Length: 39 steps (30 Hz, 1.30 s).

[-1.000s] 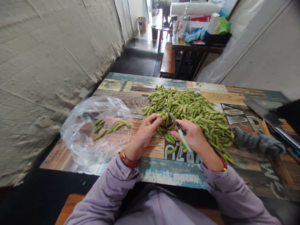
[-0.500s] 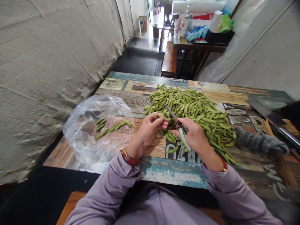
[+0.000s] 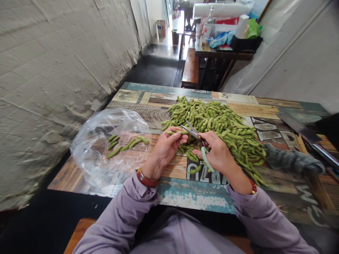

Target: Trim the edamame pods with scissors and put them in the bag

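one pod (image 3: 173, 133) held near the scissors (image 3: 195, 134), just in front of the pile (image 3: 212, 118).
the pod is pinched in the left hand (image 3: 165, 148); the scissors, blades parted, are gripped in the right hand (image 3: 218, 151). to the left of the pile, a few loose pods (image 3: 114, 152) are set apart at the plastic bag (image 3: 86, 141), whether in or on it cannot be told; little appears to be done, with most left heaped.
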Motion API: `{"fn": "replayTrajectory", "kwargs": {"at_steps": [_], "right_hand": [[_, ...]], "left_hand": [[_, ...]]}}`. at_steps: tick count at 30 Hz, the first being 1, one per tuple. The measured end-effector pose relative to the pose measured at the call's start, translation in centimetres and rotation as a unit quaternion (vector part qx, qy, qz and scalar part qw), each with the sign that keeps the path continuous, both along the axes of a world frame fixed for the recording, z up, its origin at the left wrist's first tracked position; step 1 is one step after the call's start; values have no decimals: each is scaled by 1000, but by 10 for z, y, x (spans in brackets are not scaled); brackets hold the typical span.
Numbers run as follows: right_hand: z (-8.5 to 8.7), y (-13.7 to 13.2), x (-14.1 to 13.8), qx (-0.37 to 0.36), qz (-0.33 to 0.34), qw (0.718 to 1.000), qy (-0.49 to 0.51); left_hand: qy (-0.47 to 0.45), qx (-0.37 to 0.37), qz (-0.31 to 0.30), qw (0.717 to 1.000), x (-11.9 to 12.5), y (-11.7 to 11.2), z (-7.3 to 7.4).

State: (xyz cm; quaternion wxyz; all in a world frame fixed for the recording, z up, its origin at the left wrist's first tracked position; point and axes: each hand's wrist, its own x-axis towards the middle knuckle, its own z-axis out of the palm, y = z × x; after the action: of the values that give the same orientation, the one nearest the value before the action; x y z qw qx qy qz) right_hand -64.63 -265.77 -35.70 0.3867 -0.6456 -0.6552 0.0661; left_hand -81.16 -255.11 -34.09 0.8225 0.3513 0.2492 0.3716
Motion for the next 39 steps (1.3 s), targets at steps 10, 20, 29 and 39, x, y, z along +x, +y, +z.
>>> {"fn": "replayTrajectory", "kwargs": {"at_steps": [10,20,29,39], "right_hand": [[-2,0,4,19,22,1000,-7],[-2,-1,6,17,16,999,-35],[3,-3,8,-7,16,999,-46],[-1,-4,4,2,6,996,-84]], "left_hand": [[18,25,-5,1000,0,0,-1],[27,40,8,999,-1,2,0],[32,80,7,996,-2,3,-2],[36,62,-4,997,-1,4,-3]]}}
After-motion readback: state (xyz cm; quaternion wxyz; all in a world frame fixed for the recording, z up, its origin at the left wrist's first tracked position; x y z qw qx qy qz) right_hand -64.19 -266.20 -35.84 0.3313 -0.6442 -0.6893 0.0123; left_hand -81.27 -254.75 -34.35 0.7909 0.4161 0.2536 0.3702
